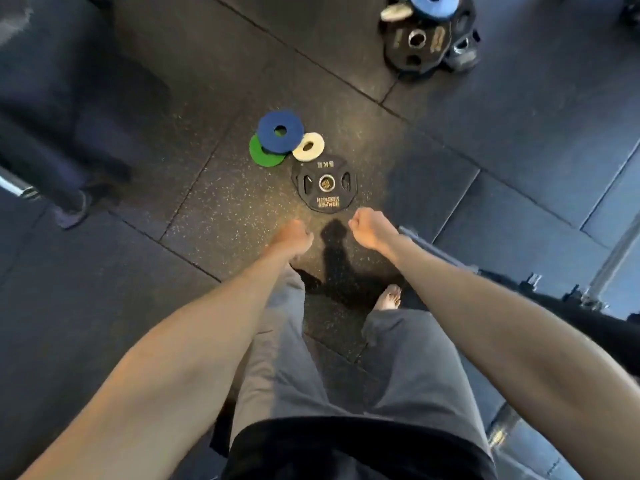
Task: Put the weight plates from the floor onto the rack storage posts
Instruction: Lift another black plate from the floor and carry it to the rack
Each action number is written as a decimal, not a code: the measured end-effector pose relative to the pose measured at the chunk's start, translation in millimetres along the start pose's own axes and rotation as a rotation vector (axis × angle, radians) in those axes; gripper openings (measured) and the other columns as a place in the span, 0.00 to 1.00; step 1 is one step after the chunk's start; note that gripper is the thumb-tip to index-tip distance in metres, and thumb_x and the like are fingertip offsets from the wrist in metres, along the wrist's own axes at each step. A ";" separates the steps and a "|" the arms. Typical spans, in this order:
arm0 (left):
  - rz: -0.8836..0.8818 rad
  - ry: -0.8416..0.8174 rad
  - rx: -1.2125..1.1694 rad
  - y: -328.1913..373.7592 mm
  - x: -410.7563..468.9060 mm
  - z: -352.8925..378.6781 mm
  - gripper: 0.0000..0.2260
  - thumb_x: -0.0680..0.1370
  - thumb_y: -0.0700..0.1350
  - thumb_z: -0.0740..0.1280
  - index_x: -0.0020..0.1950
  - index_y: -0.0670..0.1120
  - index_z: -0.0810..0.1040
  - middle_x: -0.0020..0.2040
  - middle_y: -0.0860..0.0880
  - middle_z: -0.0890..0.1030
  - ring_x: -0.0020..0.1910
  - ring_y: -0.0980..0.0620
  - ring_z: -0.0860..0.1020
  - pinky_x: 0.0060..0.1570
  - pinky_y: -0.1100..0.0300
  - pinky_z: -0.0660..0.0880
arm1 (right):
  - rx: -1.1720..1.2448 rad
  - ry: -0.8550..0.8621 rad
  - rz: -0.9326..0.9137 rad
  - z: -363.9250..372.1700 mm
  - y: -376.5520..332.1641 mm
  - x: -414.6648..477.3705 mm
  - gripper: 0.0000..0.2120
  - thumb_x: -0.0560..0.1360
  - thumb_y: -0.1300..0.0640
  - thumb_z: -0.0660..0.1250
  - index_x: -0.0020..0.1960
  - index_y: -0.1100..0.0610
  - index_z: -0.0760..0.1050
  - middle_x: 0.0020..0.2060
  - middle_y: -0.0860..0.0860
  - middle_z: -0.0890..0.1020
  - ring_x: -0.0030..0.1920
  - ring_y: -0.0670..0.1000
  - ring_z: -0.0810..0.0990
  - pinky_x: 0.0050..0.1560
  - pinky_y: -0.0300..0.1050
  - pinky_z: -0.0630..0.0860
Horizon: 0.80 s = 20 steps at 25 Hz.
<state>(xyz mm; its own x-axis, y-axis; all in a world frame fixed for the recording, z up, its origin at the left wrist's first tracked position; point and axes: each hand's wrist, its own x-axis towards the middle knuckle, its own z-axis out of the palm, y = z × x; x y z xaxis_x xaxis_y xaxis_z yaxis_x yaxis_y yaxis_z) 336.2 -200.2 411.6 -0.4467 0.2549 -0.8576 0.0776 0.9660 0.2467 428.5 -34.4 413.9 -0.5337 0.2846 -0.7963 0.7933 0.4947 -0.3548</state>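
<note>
1. Black rubber-coated plate (325, 202): many-sided rim, two grip slots, metal hub ring. It lies flat just ahead of both sets of fingertips, untouched.
2. Left hand (292, 237) and right hand (369, 230): fingers curled into fists, gripping nothing. The black plate sits between them and slightly beyond.
3. Further from the fingers, past the black plate: white disc (318, 142) at its far rim, touching or maybe overlapping it. The blue disc (268, 136) lies partly on the green disc (259, 155). All three are small, flat, matte rings with a centre hole.
4. Second heap of plates (415, 39) is well beyond the right fingers. Rack posts are not in view.
5. Risk: the black plate lies flush on the speckled rubber floor (207, 209), with no gap under the rim. Prying at the edge likely pinches fingertips or slips, so the slots look safer.
6. Risk: lifting the black plate could drag or flip the white disc if they overlap.
7. Risk: bare foot (389, 297) sits just behind the right fingers, so a dropped plate lands on toes. The barbell (433, 251) beside the right wrist is a trip hazard when turning away.
</note>
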 end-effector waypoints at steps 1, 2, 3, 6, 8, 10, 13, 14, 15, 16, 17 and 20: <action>-0.006 -0.032 -0.002 -2.3 24.9 -4.3 0.14 0.83 0.47 0.58 0.54 0.38 0.77 0.44 0.39 0.85 0.40 0.41 0.85 0.49 0.45 0.82 | 0.039 0.019 0.015 6.7 -0.4 21.6 0.12 0.82 0.54 0.57 0.50 0.59 0.76 0.47 0.58 0.81 0.52 0.60 0.82 0.59 0.55 0.78; -0.007 -0.047 -0.013 -2.8 49.2 -7.7 0.13 0.83 0.47 0.59 0.55 0.38 0.76 0.44 0.39 0.84 0.40 0.41 0.85 0.48 0.46 0.82 | 0.069 0.027 0.029 12.5 -0.5 43.5 0.11 0.82 0.54 0.57 0.47 0.58 0.75 0.46 0.58 0.82 0.50 0.60 0.83 0.58 0.55 0.78; -0.006 -0.050 -0.031 -3.0 74.2 -9.8 0.12 0.83 0.46 0.59 0.55 0.38 0.75 0.45 0.39 0.84 0.40 0.41 0.85 0.47 0.45 0.83 | 0.099 0.029 0.043 19.3 0.6 67.3 0.11 0.81 0.53 0.57 0.46 0.58 0.74 0.46 0.59 0.83 0.49 0.60 0.83 0.57 0.53 0.79; -0.016 0.009 -0.094 -3.1 160.6 -5.6 0.08 0.82 0.44 0.59 0.52 0.40 0.75 0.43 0.39 0.84 0.37 0.40 0.85 0.44 0.45 0.83 | 0.150 0.041 0.108 46.3 11.6 145.9 0.10 0.79 0.54 0.57 0.46 0.57 0.74 0.48 0.60 0.84 0.49 0.61 0.83 0.51 0.48 0.77; -0.050 0.069 -0.093 -11.3 220.4 10.6 0.08 0.80 0.43 0.60 0.51 0.41 0.76 0.43 0.40 0.84 0.36 0.42 0.85 0.43 0.46 0.83 | 0.171 0.084 0.137 66.3 28.3 196.7 0.10 0.80 0.55 0.56 0.50 0.58 0.75 0.50 0.59 0.83 0.52 0.61 0.82 0.50 0.47 0.74; -0.103 0.101 -0.109 -25.3 277.6 33.7 0.10 0.79 0.44 0.60 0.55 0.42 0.75 0.47 0.40 0.84 0.40 0.41 0.85 0.45 0.46 0.83 | 0.196 0.132 0.178 88.2 52.5 248.7 0.13 0.81 0.55 0.56 0.60 0.61 0.72 0.56 0.60 0.80 0.58 0.62 0.78 0.55 0.51 0.73; -0.180 0.141 -0.181 -46.3 356.2 66.3 0.18 0.78 0.45 0.61 0.68 0.42 0.69 0.64 0.39 0.77 0.61 0.37 0.77 0.59 0.43 0.77 | 0.209 0.205 0.258 115.9 89.8 327.9 0.19 0.81 0.55 0.57 0.70 0.61 0.64 0.63 0.63 0.76 0.63 0.64 0.75 0.60 0.56 0.73; -0.196 0.156 -0.202 -50.8 376.9 74.0 0.20 0.79 0.45 0.62 0.70 0.41 0.66 0.67 0.38 0.75 0.65 0.37 0.74 0.62 0.45 0.75 | 0.210 0.233 0.274 122.5 99.8 350.8 0.21 0.81 0.55 0.57 0.71 0.61 0.62 0.65 0.63 0.74 0.64 0.64 0.74 0.61 0.57 0.72; -0.200 0.169 -0.228 -53.8 394.2 79.9 0.20 0.80 0.45 0.62 0.70 0.40 0.65 0.68 0.38 0.74 0.66 0.38 0.73 0.63 0.47 0.73 | 0.216 0.260 0.278 126.8 108.3 371.2 0.22 0.81 0.54 0.58 0.73 0.60 0.60 0.66 0.64 0.72 0.64 0.65 0.74 0.62 0.58 0.72; -0.200 0.180 -0.260 -55.7 413.1 85.4 0.20 0.81 0.46 0.63 0.69 0.40 0.64 0.68 0.39 0.73 0.66 0.38 0.73 0.63 0.50 0.71 | 0.227 0.277 0.273 130.3 115.4 392.8 0.24 0.81 0.54 0.59 0.74 0.59 0.58 0.68 0.64 0.70 0.65 0.65 0.73 0.63 0.58 0.72; -0.198 0.190 -0.287 -56.7 429.5 89.7 0.20 0.81 0.47 0.63 0.69 0.40 0.64 0.68 0.39 0.73 0.66 0.38 0.73 0.63 0.50 0.70 | 0.236 0.283 0.272 131.8 121.0 411.0 0.26 0.81 0.53 0.59 0.75 0.58 0.57 0.68 0.64 0.68 0.65 0.65 0.73 0.64 0.59 0.72; -0.186 0.211 -0.356 -55.4 472.0 90.2 0.24 0.81 0.50 0.64 0.72 0.41 0.61 0.70 0.39 0.71 0.68 0.39 0.71 0.66 0.49 0.70 | 0.294 0.266 0.247 131.1 127.4 457.2 0.27 0.80 0.52 0.60 0.75 0.58 0.56 0.68 0.64 0.70 0.65 0.64 0.73 0.63 0.58 0.72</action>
<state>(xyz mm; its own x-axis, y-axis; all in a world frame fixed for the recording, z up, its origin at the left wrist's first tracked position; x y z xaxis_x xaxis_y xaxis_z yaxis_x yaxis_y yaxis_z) 201.5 -129.4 -47.5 -0.5988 0.0282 -0.8004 -0.3162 0.9098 0.2687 324.0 51.0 -59.7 -0.3444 0.5842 -0.7349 0.9350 0.1426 -0.3248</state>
